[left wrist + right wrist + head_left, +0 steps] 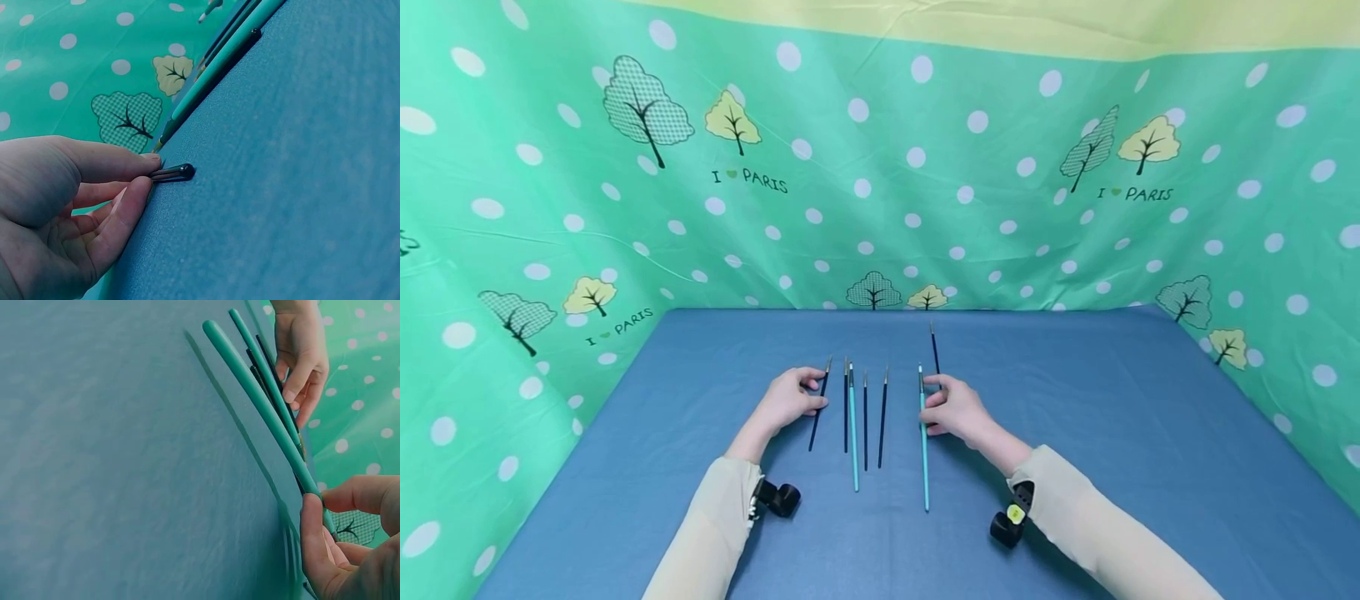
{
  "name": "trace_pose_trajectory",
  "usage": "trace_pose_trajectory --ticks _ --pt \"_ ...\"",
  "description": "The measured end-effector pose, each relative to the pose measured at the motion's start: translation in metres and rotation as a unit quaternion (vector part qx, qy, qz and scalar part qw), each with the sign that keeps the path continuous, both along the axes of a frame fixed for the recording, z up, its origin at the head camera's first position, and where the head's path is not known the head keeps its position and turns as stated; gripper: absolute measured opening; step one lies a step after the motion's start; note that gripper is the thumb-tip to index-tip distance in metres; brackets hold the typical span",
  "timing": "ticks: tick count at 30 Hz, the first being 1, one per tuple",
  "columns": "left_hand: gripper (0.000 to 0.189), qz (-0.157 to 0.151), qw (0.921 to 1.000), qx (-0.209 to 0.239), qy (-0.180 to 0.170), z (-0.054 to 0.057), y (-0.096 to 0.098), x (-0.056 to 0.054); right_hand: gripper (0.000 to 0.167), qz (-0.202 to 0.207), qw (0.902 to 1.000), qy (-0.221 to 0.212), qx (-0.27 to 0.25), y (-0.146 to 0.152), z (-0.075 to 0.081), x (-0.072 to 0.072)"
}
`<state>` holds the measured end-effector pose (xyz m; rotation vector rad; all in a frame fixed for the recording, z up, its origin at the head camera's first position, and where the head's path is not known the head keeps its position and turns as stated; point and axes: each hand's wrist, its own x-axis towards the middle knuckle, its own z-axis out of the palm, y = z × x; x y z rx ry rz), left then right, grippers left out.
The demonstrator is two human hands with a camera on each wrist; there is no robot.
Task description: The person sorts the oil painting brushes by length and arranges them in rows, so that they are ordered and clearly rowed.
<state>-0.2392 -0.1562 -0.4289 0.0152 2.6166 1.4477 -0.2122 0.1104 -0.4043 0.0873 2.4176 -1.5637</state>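
Observation:
My left hand (792, 398) pinches a thin black paintbrush (818, 417) between thumb and finger, at the left end of a row of brushes. In the left wrist view the black handle's rounded end (187, 170) pokes out past the fingertips. My right hand (957, 408) pinches a teal paintbrush (925, 467) near its bristle end. Its handle (250, 387) slants up off the cloth in the right wrist view, its shadow apart from it. Between the hands lie another teal paintbrush (853, 442) and several black paintbrushes (882, 425), bristles pointing away from me.
One more black paintbrush (935, 346) lies behind my right hand, partly hidden by it. A blue cloth (1112, 400) covers the table. Green dotted curtains (925, 192) printed with trees hang along the back and sides. Black wrist cameras (778, 498) are strapped at both sleeves.

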Motion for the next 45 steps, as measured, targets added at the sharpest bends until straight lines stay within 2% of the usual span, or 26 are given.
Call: trace_pose_trajectory --ticks 14,23,38,45 --pt "0.048 0.001 1.0000 0.001 0.001 -0.001 0.000 -0.001 0.060 0.004 0.9996 0.003 0.027 0.023 -0.004 0.021" --pt "0.048 0.001 1.0000 -0.004 0.002 0.000 -0.001 -0.001 0.058 0.000 0.9996 -0.006 0.026 0.030 -0.004 0.030" --pt "0.048 -0.001 1.0000 0.001 -0.006 0.001 0.000 0.000 0.057 0.008 0.9992 -0.001 0.038 0.032 -0.004 0.045" --pt "0.048 -0.001 1.0000 0.000 -0.006 0.000 0.000 -0.001 0.056 0.006 0.9990 -0.002 0.045 0.030 -0.005 0.045"
